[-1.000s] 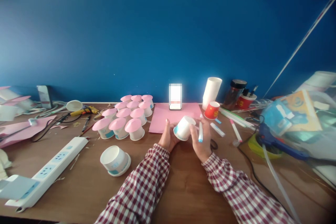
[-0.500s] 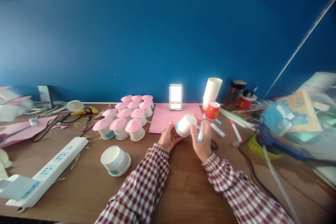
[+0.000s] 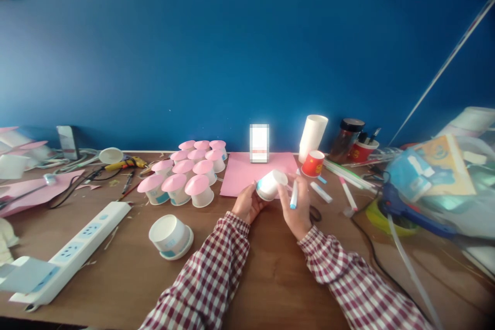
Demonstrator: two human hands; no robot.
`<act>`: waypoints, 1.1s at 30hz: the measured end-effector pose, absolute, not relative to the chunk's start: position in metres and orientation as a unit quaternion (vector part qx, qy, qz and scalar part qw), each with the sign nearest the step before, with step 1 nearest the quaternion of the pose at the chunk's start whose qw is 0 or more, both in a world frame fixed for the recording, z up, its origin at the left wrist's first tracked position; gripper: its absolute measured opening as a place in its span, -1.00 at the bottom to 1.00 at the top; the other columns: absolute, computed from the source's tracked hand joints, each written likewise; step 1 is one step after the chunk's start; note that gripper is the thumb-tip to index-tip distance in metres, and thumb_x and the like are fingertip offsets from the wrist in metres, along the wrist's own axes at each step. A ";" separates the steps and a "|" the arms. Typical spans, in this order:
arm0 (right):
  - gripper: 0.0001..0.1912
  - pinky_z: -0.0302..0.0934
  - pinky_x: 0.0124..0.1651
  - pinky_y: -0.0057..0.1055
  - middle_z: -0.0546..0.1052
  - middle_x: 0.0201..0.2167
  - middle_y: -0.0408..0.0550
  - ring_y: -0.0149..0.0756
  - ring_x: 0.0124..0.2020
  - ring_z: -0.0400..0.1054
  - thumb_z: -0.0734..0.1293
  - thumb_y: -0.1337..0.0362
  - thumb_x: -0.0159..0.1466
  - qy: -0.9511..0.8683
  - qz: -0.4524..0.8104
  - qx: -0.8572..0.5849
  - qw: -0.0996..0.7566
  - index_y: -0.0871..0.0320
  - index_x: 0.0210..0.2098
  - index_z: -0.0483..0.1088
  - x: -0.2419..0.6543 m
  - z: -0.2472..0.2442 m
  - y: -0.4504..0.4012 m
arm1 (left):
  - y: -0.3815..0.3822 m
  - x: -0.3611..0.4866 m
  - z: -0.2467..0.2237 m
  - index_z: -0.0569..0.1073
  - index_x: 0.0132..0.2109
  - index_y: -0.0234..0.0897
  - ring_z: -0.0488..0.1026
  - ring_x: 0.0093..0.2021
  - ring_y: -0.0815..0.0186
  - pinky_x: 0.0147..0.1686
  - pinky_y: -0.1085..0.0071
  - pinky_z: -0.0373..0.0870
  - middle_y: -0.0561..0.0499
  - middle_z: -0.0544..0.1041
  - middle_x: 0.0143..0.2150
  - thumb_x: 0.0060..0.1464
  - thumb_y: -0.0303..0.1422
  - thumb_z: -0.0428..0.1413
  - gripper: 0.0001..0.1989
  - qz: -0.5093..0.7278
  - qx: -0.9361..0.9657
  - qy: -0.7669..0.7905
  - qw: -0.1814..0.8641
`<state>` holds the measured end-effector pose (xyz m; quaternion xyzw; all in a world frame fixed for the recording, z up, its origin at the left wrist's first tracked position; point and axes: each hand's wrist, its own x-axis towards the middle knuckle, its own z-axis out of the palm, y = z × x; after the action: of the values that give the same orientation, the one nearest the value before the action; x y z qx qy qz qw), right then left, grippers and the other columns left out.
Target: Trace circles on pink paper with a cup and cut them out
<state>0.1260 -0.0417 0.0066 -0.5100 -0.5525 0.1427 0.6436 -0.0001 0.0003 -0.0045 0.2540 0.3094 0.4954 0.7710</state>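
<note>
A blue panel (image 3: 232, 62) is set up behind the brown tabletop (image 3: 266, 283), on which a pink sheet (image 3: 237, 175) is laid flat, its far edge toward the panel. To the left of the sheet, pink-topped cups (image 3: 197, 184) are arranged in close rows; further left and nearer, a power strip (image 3: 79, 237) is laid at a slant. Just right of the sheet's far corner, a white cup stack (image 3: 312, 134) is stood.

Both hands are held at the sheet's near edge. By the left hand (image 3: 244, 207), a white paper cup (image 3: 273, 184) is gripped at its wide end, over that edge and between the two hands. The cup is tilted, its long axis rising rightward, so that the narrow end is turned toward the right hand (image 3: 297, 214). The left hand is thus the nearer; whether the cup is touched by the right fingers cannot be told. In the right hand a marker (image 3: 294, 197) is clasped, its blue end pointed away from the sheet.
</note>
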 end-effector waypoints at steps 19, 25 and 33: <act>-0.68 0.34 -0.07 -0.18 0.40 -0.08 0.07 -0.19 -0.06 0.35 0.29 0.18 0.22 -0.560 0.137 -0.501 0.646 0.15 -0.07 0.25 0.125 0.009 -0.042 | 0.001 -0.001 -0.005 0.37 -0.01 -0.46 0.47 -0.13 0.14 -0.21 0.25 0.47 -0.28 0.47 -0.02 0.16 -0.20 -0.01 -0.60 0.523 0.233 0.307 0.760; -0.65 0.36 -0.09 -0.19 0.39 -0.04 0.08 -0.19 -0.04 0.34 0.30 0.18 0.22 -0.557 0.156 -0.496 0.648 0.15 -0.04 0.24 0.125 0.007 -0.043 | 0.002 -0.001 -0.008 0.38 -0.02 -0.46 0.48 -0.17 0.15 -0.24 0.26 0.47 -0.29 0.48 -0.05 0.17 -0.19 -0.02 -0.59 0.519 0.250 0.307 0.758; -0.65 0.39 -0.15 -0.22 0.40 -0.08 0.08 -0.18 -0.07 0.35 0.31 0.17 0.20 -0.559 0.148 -0.502 0.643 0.15 -0.05 0.25 0.125 0.009 -0.044 | 0.000 0.001 -0.005 0.39 -0.03 -0.45 0.49 -0.22 0.19 -0.32 0.33 0.47 -0.25 0.51 -0.12 0.19 -0.20 -0.04 -0.61 0.515 0.251 0.311 0.758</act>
<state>0.1247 -0.0444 0.0088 -0.5022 -0.5589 0.1484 0.6429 0.0006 0.0000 -0.0052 0.2508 0.3112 0.5151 0.7582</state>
